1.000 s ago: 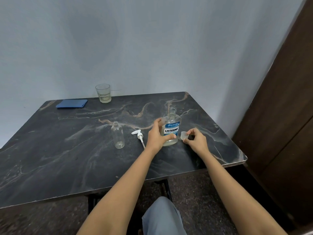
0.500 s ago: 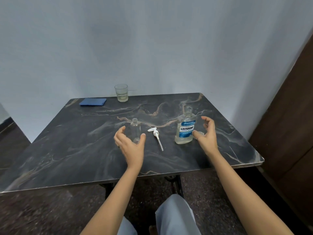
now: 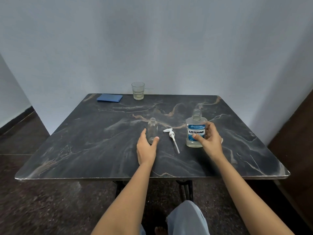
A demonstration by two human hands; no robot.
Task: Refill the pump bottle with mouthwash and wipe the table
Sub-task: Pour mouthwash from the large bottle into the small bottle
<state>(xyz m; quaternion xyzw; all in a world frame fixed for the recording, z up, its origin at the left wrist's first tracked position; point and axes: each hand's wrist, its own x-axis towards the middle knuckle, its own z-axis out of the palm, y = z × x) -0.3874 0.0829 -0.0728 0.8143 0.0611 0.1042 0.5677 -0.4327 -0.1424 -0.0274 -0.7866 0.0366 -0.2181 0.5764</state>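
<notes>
Nearest to me, my knee (image 3: 186, 217) in pale grey cloth is showing below the table edge, and a bare foot (image 3: 160, 230) is peeking out beside it over the dark speckled floor (image 3: 50, 209). Both my bare forearms are reaching forward over the near edge of the dark marbled table (image 3: 84, 150).

My left hand (image 3: 146, 148) is lying low over the tabletop with its fingers straight and spread wide. The thumb is to the right and the other fingers to the left, bracketing the base of the small clear bottle (image 3: 152, 128). It is gripping nothing. The thumb tip is sitting right at the bottle's foot, and I cannot tell whether it is touching. That bottle is standing upright near the middle of the table, its neck uncapped, and it is looking empty.

Just to its right the white pump head (image 3: 170, 133) is lying on its side, its thin tube pointing back toward me, apart from both bottles.

Further right my right hand (image 3: 210, 140) is curling round the mouthwash bottle (image 3: 196, 120). The thumb is pressing across the front of the blue label and the fingers are wrapping the right side. The bottle is standing upright on the table, uncapped.

At the far edge a folded blue cloth (image 3: 109, 98) is lying flat toward the left corner. A glass (image 3: 138, 90) holding a little pale liquid is standing just to its right, against the pale blue-grey wall (image 3: 169, 48).
</notes>
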